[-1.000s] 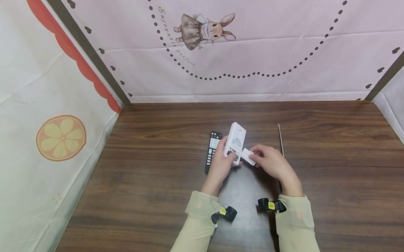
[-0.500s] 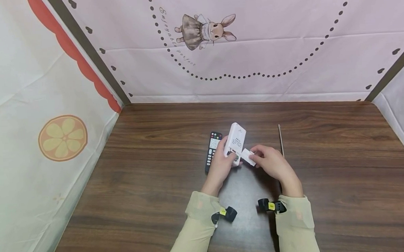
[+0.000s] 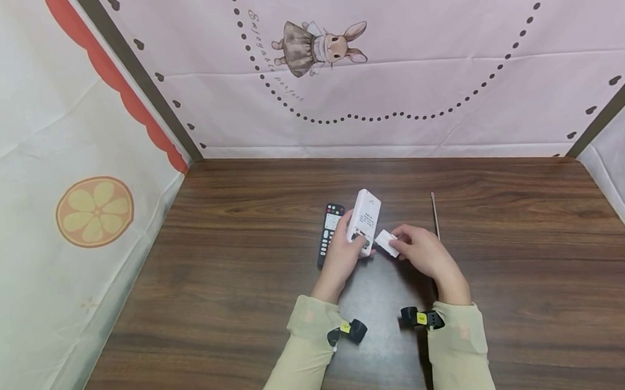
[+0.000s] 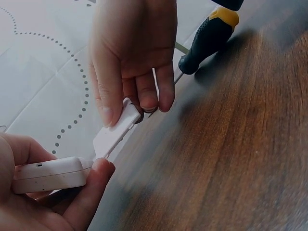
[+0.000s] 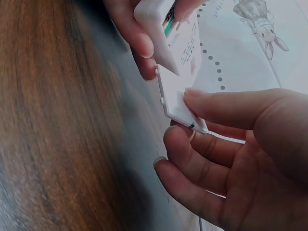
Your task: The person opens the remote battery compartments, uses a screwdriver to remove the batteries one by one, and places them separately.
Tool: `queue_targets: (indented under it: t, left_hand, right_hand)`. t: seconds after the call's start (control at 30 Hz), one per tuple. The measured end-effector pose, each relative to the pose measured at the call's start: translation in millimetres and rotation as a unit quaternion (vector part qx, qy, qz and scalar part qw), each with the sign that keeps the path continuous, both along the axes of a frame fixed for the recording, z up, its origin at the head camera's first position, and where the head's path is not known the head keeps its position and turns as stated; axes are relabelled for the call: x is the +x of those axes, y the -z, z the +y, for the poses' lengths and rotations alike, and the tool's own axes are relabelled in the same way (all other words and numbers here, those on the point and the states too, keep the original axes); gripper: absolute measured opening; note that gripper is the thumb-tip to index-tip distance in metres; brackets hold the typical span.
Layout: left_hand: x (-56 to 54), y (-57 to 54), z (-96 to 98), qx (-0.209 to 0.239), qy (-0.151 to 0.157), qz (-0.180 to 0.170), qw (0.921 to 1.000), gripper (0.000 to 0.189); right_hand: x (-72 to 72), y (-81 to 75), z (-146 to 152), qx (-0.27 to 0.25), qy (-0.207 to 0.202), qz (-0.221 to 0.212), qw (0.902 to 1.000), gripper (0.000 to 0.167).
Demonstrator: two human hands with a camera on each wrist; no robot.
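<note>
My left hand (image 3: 341,253) grips a white remote control (image 3: 365,213), its printed back facing up. The thumb lies over the battery compartment, where something green (image 5: 168,26) shows in the right wrist view; the thumb hides part of it. Between thumb and fingers, my right hand (image 3: 427,255) pinches a white battery cover (image 3: 387,243). In the head view a small gap parts the cover from the remote's lower right side. Small tabs line the cover's edge (image 5: 162,101) in the right wrist view.
A black remote control (image 3: 331,229) lies left of the white one on the wooden table (image 3: 233,291). Right of my right hand lies a screwdriver (image 3: 435,213), whose black and yellow handle (image 4: 209,41) shows in the left wrist view. Printed cloth (image 3: 418,85) hangs behind the table.
The battery cover in my right hand has shifted slightly right, away from the white remote control. My left hand and the white remote have barely moved.
</note>
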State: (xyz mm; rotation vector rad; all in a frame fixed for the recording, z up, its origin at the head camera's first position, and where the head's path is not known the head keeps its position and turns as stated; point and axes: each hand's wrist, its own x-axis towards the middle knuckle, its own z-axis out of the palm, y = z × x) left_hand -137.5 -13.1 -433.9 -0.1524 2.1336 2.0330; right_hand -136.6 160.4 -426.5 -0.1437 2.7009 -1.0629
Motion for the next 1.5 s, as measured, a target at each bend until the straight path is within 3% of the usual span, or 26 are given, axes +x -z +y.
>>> queue_targets:
  t: [0.1,0.2,0.3,0.43,0.73,0.87,1.17,1.5]
  left_hand:
    - [1.5,-2.8,0.5,-0.005,-0.004,0.003,1.0,0.063]
    - [-1.8,6.5,1.5,0.017,-0.007,0.008,0.9998,0.064]
    - [0.4,2.1,1.6,0.047,-0.002,0.009,0.9988,0.065]
    - [6.7,-13.4,0.8,0.064,0.007,0.005,0.9979,0.064]
    - [7.3,-14.1,1.2,0.058,0.009,0.002,0.9983,0.063]
    - [5.4,-11.0,1.1,0.057,0.009,-0.004,0.9983,0.063]
    - [-6.3,14.1,3.0,0.077,0.005,0.009,0.997,0.065]
    - [-5.2,17.6,3.7,0.065,-0.003,0.021,0.9977,0.064]
  right_hand:
    - [0.2,0.1,1.4,0.0,-0.001,0.0,1.0,0.022]
    - [0.0,1.1,3.3,-0.001,-0.002,0.0,1.0,0.022]
    - [-0.3,1.9,5.0,-0.003,-0.004,0.0,1.0,0.022]
    - [0.2,1.3,6.8,-0.001,-0.003,-0.001,1.0,0.023]
    - [-0.7,3.2,8.8,0.019,0.008,-0.006,0.9998,0.022]
    - [-1.9,5.4,8.2,0.031,0.023,-0.012,0.9992,0.02]
    - [-3.0,9.3,7.2,0.039,0.044,-0.013,0.9982,0.02]
    - [-3.2,13.4,7.7,0.04,0.054,0.015,0.9976,0.02]
